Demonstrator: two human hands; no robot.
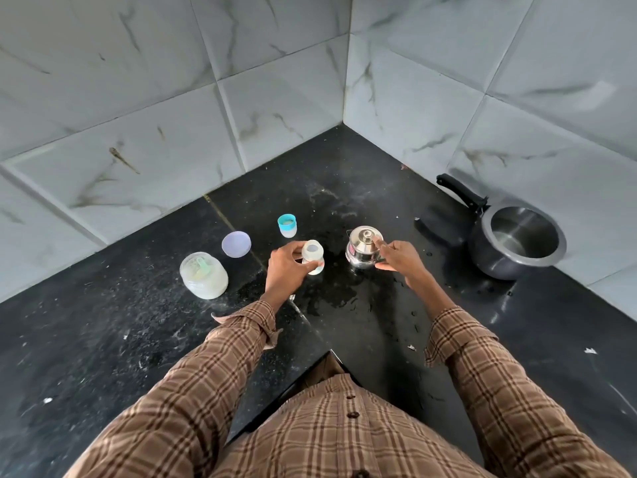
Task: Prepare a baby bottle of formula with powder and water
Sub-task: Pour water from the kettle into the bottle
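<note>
My left hand grips the open bottle upright on the counter. My right hand, fingers loose, touches the steel pot. I should hold the bottle still and pour slowly.

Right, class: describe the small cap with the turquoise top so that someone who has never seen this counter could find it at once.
Start at the black counter where the two tiled walls meet in a corner. The cap stands alone, nearer that corner than the baby bottle held by the left hand. It is the only turquoise-topped thing there; the round lid to its left is flat and pale lilac.
</note>
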